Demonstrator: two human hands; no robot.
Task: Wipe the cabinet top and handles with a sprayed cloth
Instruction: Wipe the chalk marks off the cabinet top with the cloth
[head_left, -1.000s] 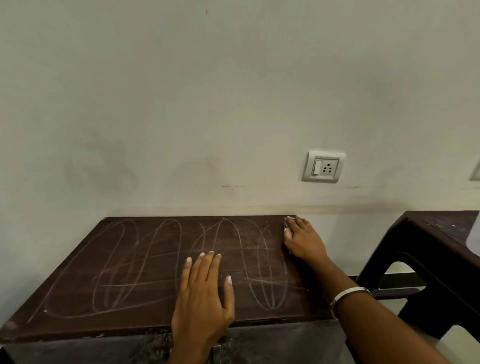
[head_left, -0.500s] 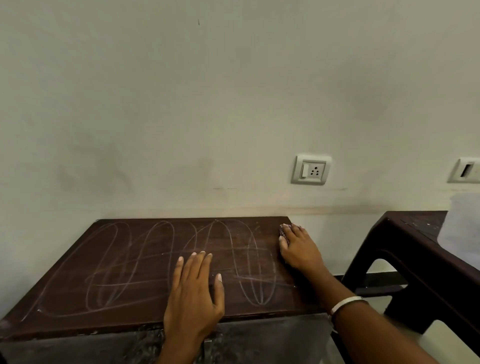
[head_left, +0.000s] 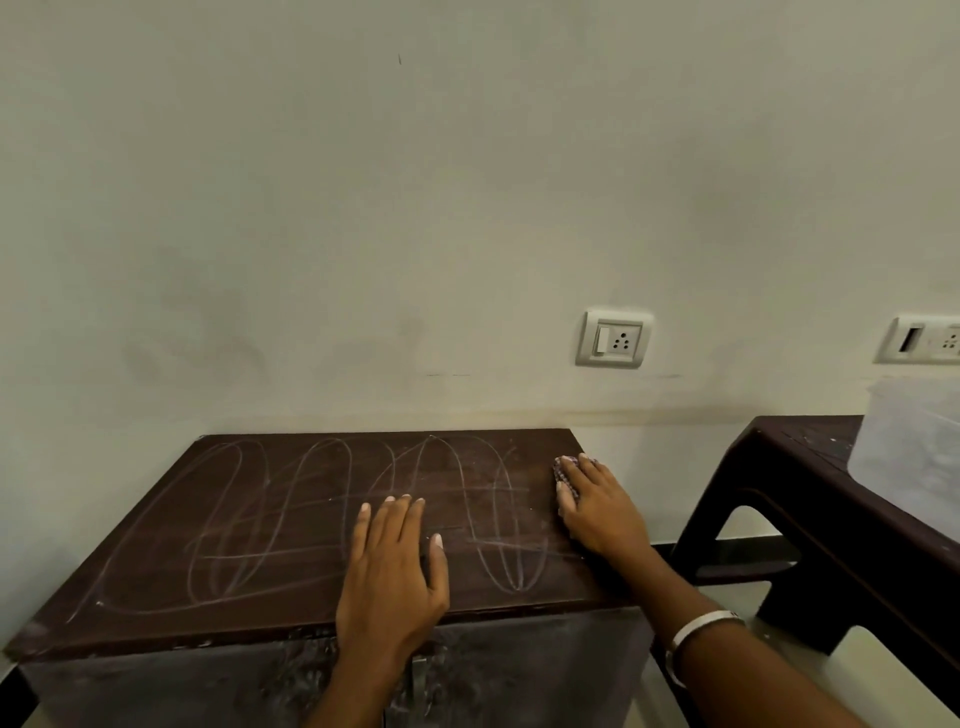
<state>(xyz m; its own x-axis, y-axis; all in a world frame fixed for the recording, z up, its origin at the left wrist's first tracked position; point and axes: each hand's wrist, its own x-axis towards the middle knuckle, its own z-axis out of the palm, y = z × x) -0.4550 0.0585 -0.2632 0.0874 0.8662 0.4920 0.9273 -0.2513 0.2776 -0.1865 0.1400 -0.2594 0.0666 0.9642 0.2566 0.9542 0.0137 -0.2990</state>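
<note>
A dark brown cabinet top (head_left: 260, 525) stands against the wall, covered in looping white chalk-like marks. My right hand (head_left: 597, 504) presses a small checked cloth (head_left: 563, 475) flat on the top near its right edge; only a bit of cloth shows under the fingers. My left hand (head_left: 392, 577) lies flat, fingers apart, on the front middle of the top, holding nothing. The cabinet's front doors (head_left: 208, 686) show below the edge, and a metal handle piece (head_left: 418, 670) peeks out under my left wrist.
A dark plastic stool (head_left: 810, 525) stands to the right of the cabinet with a translucent container (head_left: 914, 441) on it. Two wall sockets, a socket (head_left: 614, 340) and a second socket (head_left: 922, 340), sit above. The wall runs directly behind the cabinet.
My right hand with the cloth has slid a short way toward me along the right edge. My left hand has stayed flat in place. The view shifted to the right.
</note>
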